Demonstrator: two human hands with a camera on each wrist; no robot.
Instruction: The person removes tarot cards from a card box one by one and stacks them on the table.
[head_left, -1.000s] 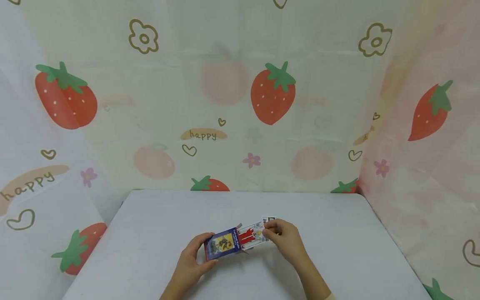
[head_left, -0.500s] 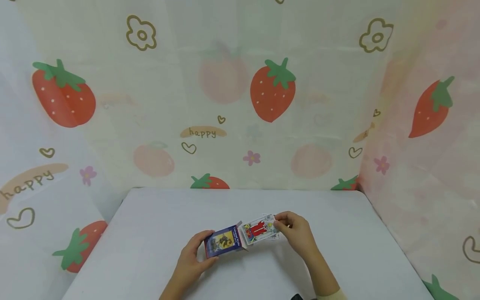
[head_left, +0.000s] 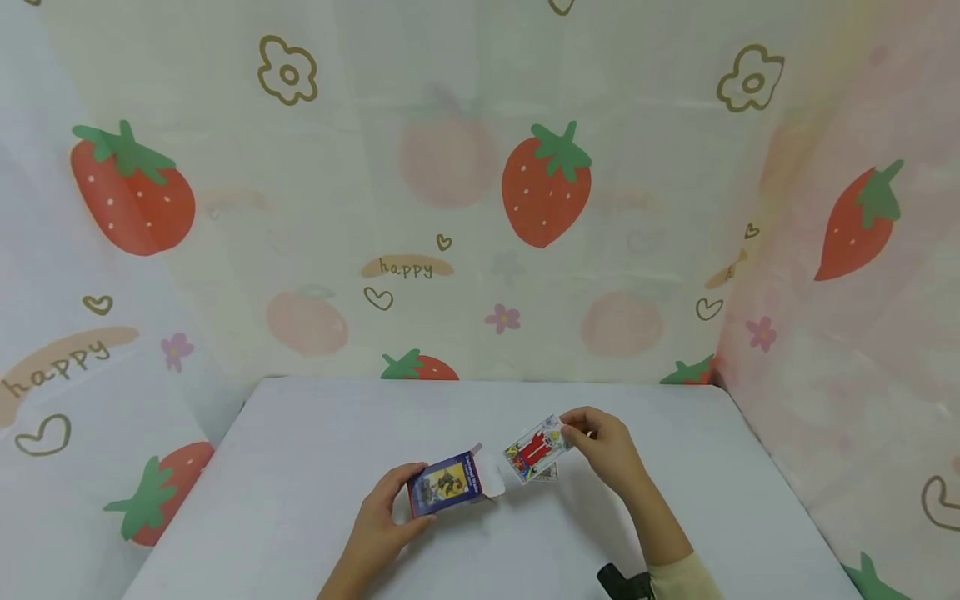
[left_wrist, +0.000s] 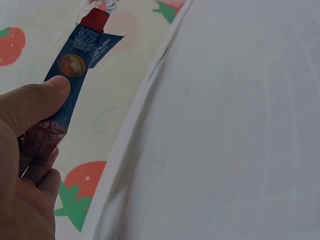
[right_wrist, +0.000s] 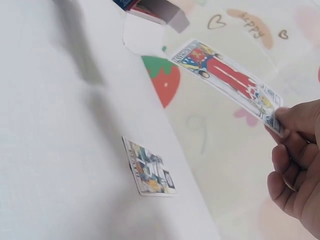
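Fingers (head_left: 572, 433) of the right hand (head_left: 603, 454) pinch a red-figured paper card (head_left: 534, 450) clear of the open blue cardboard box (head_left: 446, 485), which the left hand (head_left: 384, 525) grips steady beside it.

Blue card box (head_left: 444, 486) open, red-figured card (head_left: 536, 449) lifted clear

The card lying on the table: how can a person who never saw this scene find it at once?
On the white table, look right of the blue card box. The card on the table lies flat beneath the right hand, unlike the red-figured card pinched in the air.
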